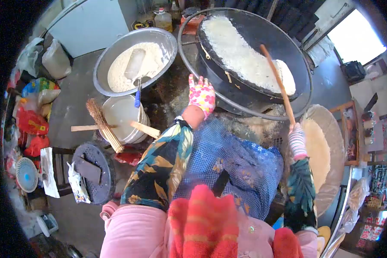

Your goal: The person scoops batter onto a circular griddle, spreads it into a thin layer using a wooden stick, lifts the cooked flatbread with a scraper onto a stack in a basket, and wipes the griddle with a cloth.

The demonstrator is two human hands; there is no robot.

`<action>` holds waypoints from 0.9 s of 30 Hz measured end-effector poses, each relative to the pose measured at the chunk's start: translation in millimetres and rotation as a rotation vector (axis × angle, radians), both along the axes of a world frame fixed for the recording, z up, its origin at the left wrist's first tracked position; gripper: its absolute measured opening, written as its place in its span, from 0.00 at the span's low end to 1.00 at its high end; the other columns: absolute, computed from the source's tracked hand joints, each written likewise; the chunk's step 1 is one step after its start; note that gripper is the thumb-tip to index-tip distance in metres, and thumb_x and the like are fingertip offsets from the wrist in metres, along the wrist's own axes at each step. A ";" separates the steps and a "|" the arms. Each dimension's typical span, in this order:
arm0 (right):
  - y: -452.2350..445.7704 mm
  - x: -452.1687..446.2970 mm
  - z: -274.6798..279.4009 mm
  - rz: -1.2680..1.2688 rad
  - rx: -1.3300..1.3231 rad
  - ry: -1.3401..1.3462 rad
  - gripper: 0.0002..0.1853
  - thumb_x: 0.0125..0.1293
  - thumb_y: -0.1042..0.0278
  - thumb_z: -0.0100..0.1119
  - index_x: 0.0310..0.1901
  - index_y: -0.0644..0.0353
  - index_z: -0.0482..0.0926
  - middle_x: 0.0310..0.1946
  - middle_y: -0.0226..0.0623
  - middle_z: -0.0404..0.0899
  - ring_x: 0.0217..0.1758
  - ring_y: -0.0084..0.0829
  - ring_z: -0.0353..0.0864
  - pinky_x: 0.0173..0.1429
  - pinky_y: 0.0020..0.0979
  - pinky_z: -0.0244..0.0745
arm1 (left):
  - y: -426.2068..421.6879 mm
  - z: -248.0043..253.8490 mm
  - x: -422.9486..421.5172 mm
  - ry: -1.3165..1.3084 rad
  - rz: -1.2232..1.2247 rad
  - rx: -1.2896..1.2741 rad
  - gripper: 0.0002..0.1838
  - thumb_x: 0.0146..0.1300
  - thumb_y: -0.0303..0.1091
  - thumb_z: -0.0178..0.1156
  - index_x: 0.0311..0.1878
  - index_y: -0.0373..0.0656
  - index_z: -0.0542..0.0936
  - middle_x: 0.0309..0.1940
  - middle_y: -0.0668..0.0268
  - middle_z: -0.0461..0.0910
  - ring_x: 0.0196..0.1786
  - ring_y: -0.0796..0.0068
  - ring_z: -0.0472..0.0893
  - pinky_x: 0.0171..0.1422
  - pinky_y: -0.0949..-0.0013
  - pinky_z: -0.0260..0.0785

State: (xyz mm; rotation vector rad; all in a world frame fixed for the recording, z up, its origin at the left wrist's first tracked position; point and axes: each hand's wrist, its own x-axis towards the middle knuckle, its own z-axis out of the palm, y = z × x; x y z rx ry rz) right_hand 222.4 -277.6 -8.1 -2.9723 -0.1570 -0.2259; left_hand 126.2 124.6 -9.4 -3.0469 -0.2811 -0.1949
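Observation:
My right hand (297, 142), in a striped glove, is closed around the lower end of a long wooden stick (274, 73). The stick reaches up over a round black griddle (253, 32), crossing a pale sheet of batter (232, 45). Near the stick, the sheet's right end forms a thicker white fold (284, 77). My left hand (201, 95) wears a flowered glove. Its fingers are stretched out at the metal ring (183, 53) around the griddle and seem to touch it; nothing shows in that hand.
At left, a metal basin (99, 71) holds pale flour or meal and a scoop (135, 62). Below it stand a white bucket (135, 107) and a straw brush (103, 124). A round tray with a large thin pancake (318, 150) lies at right. A black stool (105, 180) stands lower left.

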 end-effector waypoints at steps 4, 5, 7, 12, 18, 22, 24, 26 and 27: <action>11.4 16.1 19.4 -0.032 -0.085 -0.026 0.17 0.71 0.55 0.42 0.33 0.60 0.73 0.26 0.56 0.77 0.30 0.54 0.77 0.32 0.48 0.68 | 11.1 9.0 2.0 0.026 0.040 -0.024 0.23 0.61 0.36 0.44 0.58 0.39 0.73 0.64 0.58 0.68 0.70 0.59 0.62 0.72 0.35 0.33; 15.3 10.6 23.8 -0.037 -0.079 -0.029 0.17 0.71 0.55 0.42 0.33 0.60 0.73 0.26 0.56 0.77 0.30 0.54 0.77 0.32 0.48 0.68 | 15.2 11.6 3.5 0.022 0.035 -0.018 0.23 0.61 0.36 0.44 0.58 0.39 0.73 0.64 0.58 0.68 0.70 0.59 0.62 0.72 0.35 0.33; 27.5 -11.9 31.5 0.112 -0.018 -0.091 0.11 0.68 0.62 0.46 0.32 0.60 0.71 0.23 0.56 0.76 0.28 0.59 0.76 0.30 0.51 0.71 | 24.7 13.1 6.4 0.075 0.054 -0.075 0.26 0.60 0.41 0.50 0.60 0.40 0.71 0.66 0.56 0.65 0.71 0.59 0.61 0.73 0.36 0.30; -28.3 -3.9 -13.5 -0.007 -0.089 -0.043 0.13 0.68 0.59 0.45 0.33 0.60 0.73 0.25 0.54 0.77 0.30 0.58 0.76 0.32 0.52 0.70 | 30.0 6.0 3.9 0.008 0.085 -0.055 0.24 0.62 0.37 0.46 0.61 0.42 0.70 0.67 0.62 0.65 0.72 0.61 0.58 0.73 0.36 0.31; 30.9 -38.7 49.0 0.062 -0.172 0.019 0.14 0.68 0.56 0.46 0.33 0.59 0.73 0.24 0.54 0.77 0.30 0.56 0.78 0.32 0.50 0.71 | 12.5 45.5 4.1 0.037 0.020 0.035 0.19 0.57 0.40 0.51 0.52 0.47 0.75 0.56 0.59 0.70 0.65 0.59 0.64 0.70 0.37 0.41; -7.6 5.3 2.6 0.020 -0.081 -0.094 0.14 0.68 0.57 0.46 0.34 0.59 0.73 0.24 0.53 0.78 0.32 0.57 0.78 0.33 0.53 0.72 | -71.6 -4.4 -7.4 -0.324 -0.331 -0.087 0.21 0.53 0.36 0.49 0.50 0.40 0.76 0.53 0.55 0.75 0.64 0.55 0.68 0.70 0.36 0.44; 7.6 5.7 15.5 0.010 -0.064 -0.059 0.12 0.67 0.58 0.47 0.34 0.59 0.72 0.22 0.53 0.77 0.28 0.57 0.77 0.31 0.52 0.71 | -96.8 -8.6 -19.0 -0.118 -0.311 -0.040 0.26 0.59 0.36 0.44 0.59 0.35 0.70 0.63 0.52 0.67 0.70 0.54 0.61 0.73 0.37 0.37; 27.2 -12.4 29.5 0.070 -0.054 -0.047 0.11 0.67 0.59 0.48 0.35 0.59 0.71 0.21 0.52 0.76 0.26 0.57 0.77 0.31 0.53 0.71 | -98.6 -20.0 -16.8 -0.078 -0.279 -0.028 0.27 0.61 0.34 0.41 0.63 0.33 0.66 0.67 0.51 0.62 0.71 0.54 0.59 0.73 0.37 0.36; 30.3 -22.5 31.5 0.124 -0.074 -0.058 0.11 0.67 0.59 0.48 0.35 0.59 0.71 0.21 0.52 0.76 0.26 0.57 0.77 0.32 0.53 0.71 | -96.5 -31.2 -14.2 -0.096 -0.270 -0.042 0.27 0.62 0.34 0.39 0.63 0.32 0.64 0.68 0.51 0.60 0.72 0.54 0.58 0.73 0.37 0.35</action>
